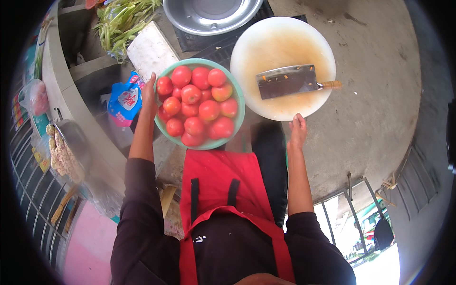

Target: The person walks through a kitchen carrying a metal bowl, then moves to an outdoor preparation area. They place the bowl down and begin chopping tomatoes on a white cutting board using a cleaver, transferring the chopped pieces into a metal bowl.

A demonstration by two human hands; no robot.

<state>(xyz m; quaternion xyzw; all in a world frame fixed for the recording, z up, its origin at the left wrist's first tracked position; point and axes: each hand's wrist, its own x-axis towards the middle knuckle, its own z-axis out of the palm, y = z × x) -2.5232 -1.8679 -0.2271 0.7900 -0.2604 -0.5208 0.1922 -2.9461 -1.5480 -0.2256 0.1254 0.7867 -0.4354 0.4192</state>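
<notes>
My left hand (148, 93) holds the left side of a pale green plastic basin (241, 107), its fingers partly hidden by the rim. The basin is heaped with red tomatoes (191, 94), a few with yellowish-green patches. Nothing is in my right hand (298, 132); its loosely bent fingers are at the near edge of a round white cutting board (278, 111), and I cannot tell if they touch it. Across the stained board lies a cleaver (288, 82) with a wooden handle, orange scraps stuck to its blade.
A metal basin (213, 17) stands at the back on a black crate (190, 42). Left are a white foam slab (151, 50), green husks or leaves (121, 26), a blue printed bag (124, 99) and a tiled counter edge (67, 85). Concrete floor (370, 85) extends right toward metal railings (356, 217).
</notes>
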